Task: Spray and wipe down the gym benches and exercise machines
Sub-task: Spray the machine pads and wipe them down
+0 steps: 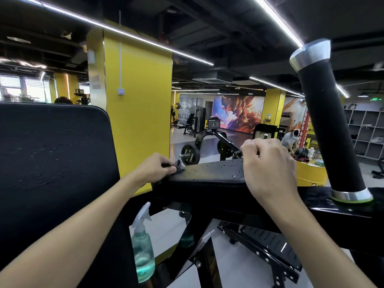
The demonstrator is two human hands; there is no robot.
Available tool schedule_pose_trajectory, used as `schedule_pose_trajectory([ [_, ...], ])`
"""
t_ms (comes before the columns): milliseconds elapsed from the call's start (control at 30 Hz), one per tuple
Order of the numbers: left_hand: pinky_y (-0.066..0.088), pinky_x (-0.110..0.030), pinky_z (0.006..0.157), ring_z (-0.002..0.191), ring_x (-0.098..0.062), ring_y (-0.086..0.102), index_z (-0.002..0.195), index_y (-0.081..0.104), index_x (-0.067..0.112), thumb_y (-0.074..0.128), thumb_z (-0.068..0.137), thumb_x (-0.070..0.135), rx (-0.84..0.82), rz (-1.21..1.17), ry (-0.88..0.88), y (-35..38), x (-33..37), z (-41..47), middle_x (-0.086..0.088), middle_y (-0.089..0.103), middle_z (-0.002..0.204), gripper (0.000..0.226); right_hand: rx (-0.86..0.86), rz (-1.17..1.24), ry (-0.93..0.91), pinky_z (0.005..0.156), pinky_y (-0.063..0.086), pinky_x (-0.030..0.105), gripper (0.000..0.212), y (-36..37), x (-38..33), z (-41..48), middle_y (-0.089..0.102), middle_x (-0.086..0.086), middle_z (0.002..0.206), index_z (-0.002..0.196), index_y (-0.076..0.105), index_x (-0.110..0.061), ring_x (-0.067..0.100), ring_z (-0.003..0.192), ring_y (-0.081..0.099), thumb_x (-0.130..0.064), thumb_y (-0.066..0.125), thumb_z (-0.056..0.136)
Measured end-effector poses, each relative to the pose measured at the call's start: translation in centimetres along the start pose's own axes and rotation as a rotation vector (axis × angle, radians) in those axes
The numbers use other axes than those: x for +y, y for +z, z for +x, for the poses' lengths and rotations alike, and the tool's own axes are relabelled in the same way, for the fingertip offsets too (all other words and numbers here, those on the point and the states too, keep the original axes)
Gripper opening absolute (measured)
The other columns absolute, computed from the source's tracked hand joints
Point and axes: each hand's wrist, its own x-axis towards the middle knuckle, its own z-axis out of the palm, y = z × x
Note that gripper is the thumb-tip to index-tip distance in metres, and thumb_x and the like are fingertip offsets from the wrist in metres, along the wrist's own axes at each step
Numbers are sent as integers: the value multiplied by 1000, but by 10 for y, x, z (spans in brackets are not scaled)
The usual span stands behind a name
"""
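So, a dark rag (178, 164) is pinched between the curled fingers of the left hand (158, 167) at the left end of the wet black pad (207, 173), mid-frame. The pad's far edge is gripped by the right hand (268, 161), fingers curled over it. The spray bottle (143, 248) is parked lower centre, not held.

White letters ending in "STAR" stand on the dark wall poster (187, 110) far back, at twelve o'clock from the weight plate (190, 155). The plate's lettering, the placard (214, 123) on the machine (200, 140) behind it and the green sign (375, 99) near three o'clock are too small to read.
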Motion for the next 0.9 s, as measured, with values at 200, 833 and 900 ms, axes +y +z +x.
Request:
schedule_pose_trajectory([
  [200,40,-30,71,95,-32,64,107,75,10,60,100,24,51,-97,-92,2,-10,-7,-15,73,103,22,-6,6,-9,106,34,49,40,0,0,2,53,1,100,67,50,-29,25,106,49,-41,30,99],
  [833,48,-26,79,94,-16,65,110,75,16,63,99,22,94,-88,42,1,-2,-32,-1,74,103,18,-9,-5,23,105,36,49,40,-1,-5,-2,59,6,106,75,56,-29,27,106,51,-46,23,88],
  [900,47,-32,82,100,-24,66,111,75,12,63,99,21,110,-59,-2,2,-1,-32,-3,73,103,20,-16,-14,23,106,35,48,39,-1,-4,-3,59,6,107,75,56,-28,28,108,50,-45,24,91],
])
